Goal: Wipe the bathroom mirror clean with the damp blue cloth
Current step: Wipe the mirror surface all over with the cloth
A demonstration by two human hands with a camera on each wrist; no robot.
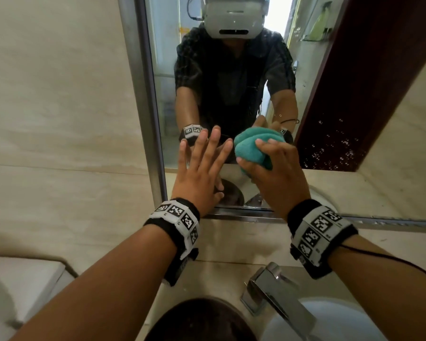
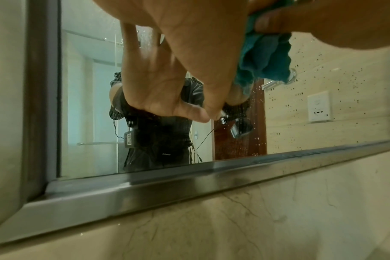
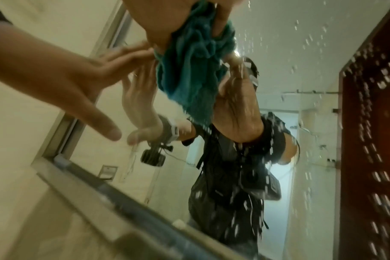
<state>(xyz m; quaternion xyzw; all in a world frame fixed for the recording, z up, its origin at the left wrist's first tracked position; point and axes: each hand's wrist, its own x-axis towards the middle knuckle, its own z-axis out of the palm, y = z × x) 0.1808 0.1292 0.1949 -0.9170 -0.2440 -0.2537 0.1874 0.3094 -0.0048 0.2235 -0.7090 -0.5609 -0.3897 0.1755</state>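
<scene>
The mirror (image 1: 330, 94) hangs in a metal frame (image 1: 143, 94) on a beige tiled wall. My right hand (image 1: 273, 166) grips a bunched blue-green cloth (image 1: 251, 146) and holds it against the glass low down, near the left side. Beside it my left hand (image 1: 202, 163) is spread, fingers straight, with the fingertips touching the glass. The left wrist view shows the left hand (image 2: 189, 44) with the thumb meeting its reflection, and the cloth (image 2: 265, 59) hanging from the right hand (image 2: 323, 21). In the right wrist view the cloth (image 3: 189, 70) hangs under the right hand (image 3: 158, 22), with the left hand (image 3: 67, 79) beside it.
Water spots (image 1: 330, 143) dot the glass to the right of the cloth. A chrome tap (image 1: 273, 289) and a white basin (image 1: 330, 323) lie below my right arm. A dark round object (image 1: 199, 321) sits on the counter under my hands. The frame's bottom ledge (image 1: 244, 215) juts out.
</scene>
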